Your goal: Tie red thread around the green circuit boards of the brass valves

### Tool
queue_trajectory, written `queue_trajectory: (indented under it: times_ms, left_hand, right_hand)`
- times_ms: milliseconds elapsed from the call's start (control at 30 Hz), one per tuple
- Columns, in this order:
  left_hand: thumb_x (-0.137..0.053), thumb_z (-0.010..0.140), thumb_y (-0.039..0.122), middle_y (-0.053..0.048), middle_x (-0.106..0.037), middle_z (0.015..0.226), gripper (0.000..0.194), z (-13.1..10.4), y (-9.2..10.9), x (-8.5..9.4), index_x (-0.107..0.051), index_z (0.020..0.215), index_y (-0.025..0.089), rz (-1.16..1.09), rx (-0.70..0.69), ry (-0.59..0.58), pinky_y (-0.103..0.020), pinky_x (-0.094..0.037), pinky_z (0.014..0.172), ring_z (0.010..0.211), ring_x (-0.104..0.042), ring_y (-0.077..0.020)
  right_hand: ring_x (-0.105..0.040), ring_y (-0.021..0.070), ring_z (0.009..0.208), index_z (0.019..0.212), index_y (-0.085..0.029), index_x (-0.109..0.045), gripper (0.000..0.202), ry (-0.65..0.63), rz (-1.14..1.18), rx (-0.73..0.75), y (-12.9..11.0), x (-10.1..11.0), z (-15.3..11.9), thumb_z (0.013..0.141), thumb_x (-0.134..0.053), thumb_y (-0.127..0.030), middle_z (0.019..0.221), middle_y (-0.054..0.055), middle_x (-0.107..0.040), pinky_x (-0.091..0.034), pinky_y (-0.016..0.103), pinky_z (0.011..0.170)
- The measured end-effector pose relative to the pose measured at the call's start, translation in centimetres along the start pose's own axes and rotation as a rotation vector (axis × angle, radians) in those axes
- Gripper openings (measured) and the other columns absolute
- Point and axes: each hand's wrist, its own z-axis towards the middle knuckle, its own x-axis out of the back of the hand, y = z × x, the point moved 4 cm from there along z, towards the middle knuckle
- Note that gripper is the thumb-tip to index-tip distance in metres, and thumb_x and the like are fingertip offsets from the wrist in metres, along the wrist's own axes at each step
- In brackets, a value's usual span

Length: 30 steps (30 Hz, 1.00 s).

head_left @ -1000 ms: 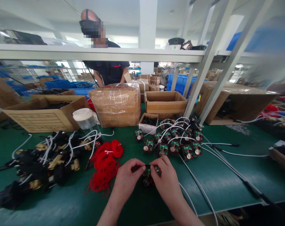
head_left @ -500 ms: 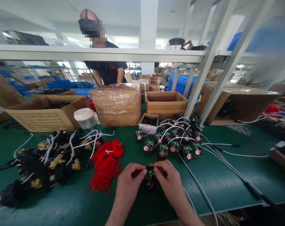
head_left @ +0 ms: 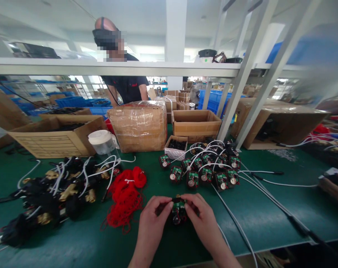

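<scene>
A small black unit with a green circuit board (head_left: 179, 211) is at the front middle of the green table, between my two hands. My left hand (head_left: 155, 216) pinches its upper left side with thumb and fingertips. On the other side my right hand (head_left: 200, 214) is closed at the upper right, thumb and forefinger on the unit. A round metallic part shows at its lower end. Just beyond my hands stand several similar circuit-board units (head_left: 192, 178) with white cables. A tangled bundle of red rings or cords (head_left: 121, 201) lies to the left of my left hand.
Black-and-brass valve-like assemblies (head_left: 68, 191) pile up at the left. Behind are a lidded clear jar (head_left: 100, 139), a small box of black parts (head_left: 176, 149) and cardboard boxes (head_left: 139, 126). White cables (head_left: 235, 219) cross the right side. Another person (head_left: 126, 89) stands beyond the shelf; someone's hand (head_left: 334, 188) is far right.
Both hands stay at the circuit-board unit, with only a slight shift of the right fingers along its top. The whole view has tilted a little.
</scene>
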Motion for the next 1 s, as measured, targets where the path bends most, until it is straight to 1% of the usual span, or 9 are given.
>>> queue_trajectory:
  times_ms: [167,300,467,600,733,867,1000]
  left_hand:
    - [-0.064,0.084,0.046,-0.004,-0.071,0.089,0.028,-0.5,-0.2,0.0,-0.075,0.095,0.022,0.001,0.0,-0.017,-0.035,-0.054,0.078,0.082,-0.068,-0.0214]
    - [-0.061,0.086,0.042,-0.004,-0.071,0.093,0.029,-1.0,-0.7,0.1,-0.074,0.105,0.024,0.014,-0.028,-0.042,-0.034,-0.055,0.079,0.083,-0.068,-0.0203]
    - [-0.062,0.085,0.036,-0.003,-0.07,0.096,0.036,-1.8,-1.5,0.1,-0.071,0.118,0.026,-0.006,-0.016,-0.086,-0.034,-0.057,0.084,0.086,-0.07,-0.0191]
    - [-0.062,0.084,0.03,-0.003,-0.072,0.1,0.043,-2.3,-2.0,0.2,-0.068,0.126,0.028,-0.016,-0.012,-0.106,-0.034,-0.058,0.086,0.086,-0.071,-0.0184]
    - [-0.062,0.08,0.024,-0.003,-0.073,0.104,0.05,-2.5,-2.0,0.1,-0.065,0.13,0.03,-0.021,-0.015,-0.116,-0.036,-0.058,0.089,0.086,-0.071,-0.018]
    - [-0.061,0.078,0.021,-0.003,-0.074,0.105,0.054,-2.7,-1.8,-0.1,-0.063,0.132,0.029,-0.018,-0.019,-0.125,-0.038,-0.058,0.091,0.086,-0.071,-0.0186]
    - [-0.06,0.077,0.021,-0.004,-0.073,0.108,0.057,-2.7,-1.8,-0.4,-0.06,0.134,0.027,-0.024,-0.003,-0.126,-0.039,-0.057,0.092,0.09,-0.071,-0.0194]
  right_hand:
    - [-0.061,0.0174,0.086,0.122,-0.029,-0.066,0.038,-0.043,-0.013,0.0,0.4,-0.1,-0.7,0.092,-0.051,-0.014,0.098,0.001,-0.06,-0.051,0.028,0.079]
    - [-0.061,0.0166,0.088,0.132,-0.031,-0.061,0.049,-0.087,-0.015,-0.005,1.0,-0.2,-1.4,0.09,-0.048,-0.01,0.105,0.002,-0.058,-0.051,0.029,0.083]
    - [-0.06,0.0168,0.088,0.139,-0.032,-0.054,0.059,-0.131,-0.042,-0.009,1.4,-0.2,-1.8,0.087,-0.048,-0.007,0.107,0.003,-0.056,-0.051,0.031,0.083]
    - [-0.059,0.0166,0.087,0.142,-0.033,-0.05,0.066,-0.145,-0.077,-0.031,1.6,-0.4,-2.0,0.083,-0.048,-0.004,0.11,0.003,-0.055,-0.051,0.031,0.084]
    - [-0.058,0.0162,0.086,0.144,-0.034,-0.047,0.071,-0.155,-0.087,-0.045,2.1,-0.6,-2.3,0.081,-0.049,-0.002,0.11,0.002,-0.054,-0.051,0.031,0.081]
    - [-0.058,0.0162,0.082,0.144,-0.034,-0.046,0.074,-0.147,-0.107,-0.059,2.1,-0.8,-2.3,0.078,-0.051,-0.001,0.107,0.001,-0.053,-0.051,0.03,0.078]
    - [-0.06,0.0176,0.086,0.145,-0.032,-0.046,0.077,-0.14,-0.107,-0.076,1.7,-1.1,-2.3,0.075,-0.052,0.001,0.109,0.002,-0.053,-0.053,0.032,0.079]
